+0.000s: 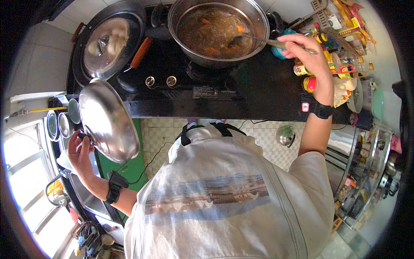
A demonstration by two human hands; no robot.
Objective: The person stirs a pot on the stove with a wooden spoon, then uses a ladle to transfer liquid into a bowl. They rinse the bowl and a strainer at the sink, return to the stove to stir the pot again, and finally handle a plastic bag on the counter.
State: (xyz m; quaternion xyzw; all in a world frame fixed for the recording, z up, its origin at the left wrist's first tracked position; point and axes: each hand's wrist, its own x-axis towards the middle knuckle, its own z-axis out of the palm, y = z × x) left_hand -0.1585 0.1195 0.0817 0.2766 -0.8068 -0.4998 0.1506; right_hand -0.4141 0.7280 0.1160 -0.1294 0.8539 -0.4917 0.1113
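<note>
My left hand [81, 153] grips the dark knob of a domed steel pot lid [108, 121], which is tilted on edge at the left, off the pot. My right hand [304, 53] holds the handle of a metal ladle or spoon [275, 42]. Its bowl end dips into brown broth [213, 34] with orange chunks, inside a large steel pot [220, 59] on the black gas stove [207, 105]. The liquid looks bubbly. Left of the pot, a dark wok with an orange-brown handle [141, 52] is covered by a glass lid [106, 48].
Sauce bottles and jars [310, 84] crowd the counter's right end, below a plastic rack [334, 30]. Several cups [65, 124] stand at the left, near the sink [85, 194] and window. A metal kettle or pot [286, 136] sits on the tiled floor.
</note>
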